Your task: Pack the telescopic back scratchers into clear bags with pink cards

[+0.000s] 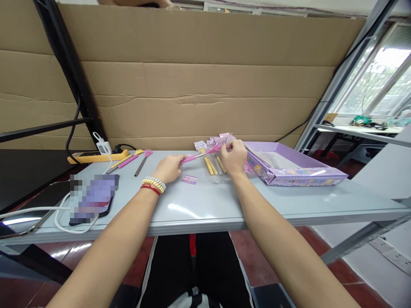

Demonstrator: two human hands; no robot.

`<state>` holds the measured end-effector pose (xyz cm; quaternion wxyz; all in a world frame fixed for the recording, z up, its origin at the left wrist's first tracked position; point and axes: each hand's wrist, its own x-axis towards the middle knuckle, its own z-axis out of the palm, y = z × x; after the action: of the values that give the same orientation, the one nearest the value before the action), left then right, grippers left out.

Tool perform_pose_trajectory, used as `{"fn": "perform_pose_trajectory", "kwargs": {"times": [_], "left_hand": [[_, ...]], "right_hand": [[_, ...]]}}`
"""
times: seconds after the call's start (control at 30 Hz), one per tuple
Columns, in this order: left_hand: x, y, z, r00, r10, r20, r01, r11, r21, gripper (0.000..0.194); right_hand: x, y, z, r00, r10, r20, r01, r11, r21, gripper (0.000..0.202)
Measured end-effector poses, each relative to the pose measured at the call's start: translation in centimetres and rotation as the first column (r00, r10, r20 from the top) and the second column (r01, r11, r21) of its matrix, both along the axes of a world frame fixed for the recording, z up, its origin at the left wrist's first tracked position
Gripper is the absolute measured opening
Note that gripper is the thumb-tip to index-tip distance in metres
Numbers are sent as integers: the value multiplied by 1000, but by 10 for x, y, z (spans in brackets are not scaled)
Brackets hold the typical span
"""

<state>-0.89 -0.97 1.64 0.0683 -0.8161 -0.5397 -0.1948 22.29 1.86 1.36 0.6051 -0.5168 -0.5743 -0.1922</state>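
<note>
My left hand (169, 169) is closed around the handle end of a pink back scratcher (195, 157) with a metal shaft. At its claw end, my right hand (233, 155) is closed with the fingertips pinched; whether clear wrapping is also between them I cannot tell. Beneath and behind lie several wrapped back scratchers with yellow handles (211, 166) in clear plastic bags. A small purple printed card (189, 179) lies on the table between my hands. Left of my left hand rest a loose back scratcher with a pink claw (144, 162), a pink-handled one (127, 161) and a yellow one (123, 162).
To the right stands an open purple box (300, 176) with printed sides. A phone (96, 199) with a white cable lies at the left of the grey table (205, 214). A yellow power strip (85, 158) and white charger (104, 146) sit behind it. Cardboard (205, 81) walls the back.
</note>
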Motion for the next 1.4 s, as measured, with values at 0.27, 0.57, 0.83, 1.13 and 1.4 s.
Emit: {"fn": "perform_pose_trajectory", "kwargs": {"times": [0.27, 0.57, 0.83, 1.13, 1.4], "left_hand": [[2, -4, 4, 1000, 15, -1, -15, 999, -34, 46], [1, -1, 2, 999, 42, -23, -42, 999, -6, 41], [0, 0, 3, 996, 94, -8, -94, 996, -4, 37], [1, 0, 3, 996, 94, -6, -94, 996, -10, 37], [2, -1, 4, 995, 98, -18, -98, 995, -13, 40]], "right_hand": [[12, 4, 2, 998, 51, -47, -51, 999, -7, 25], [15, 1, 5, 985, 15, -172, -33, 995, -98, 24], [24, 8, 4, 949, 136, -283, -164, 983, -77, 22], [29, 11, 5, 918, 217, -333, -249, 967, -57, 18], [27, 9, 7, 853, 321, -413, -358, 934, -14, 14]]}}
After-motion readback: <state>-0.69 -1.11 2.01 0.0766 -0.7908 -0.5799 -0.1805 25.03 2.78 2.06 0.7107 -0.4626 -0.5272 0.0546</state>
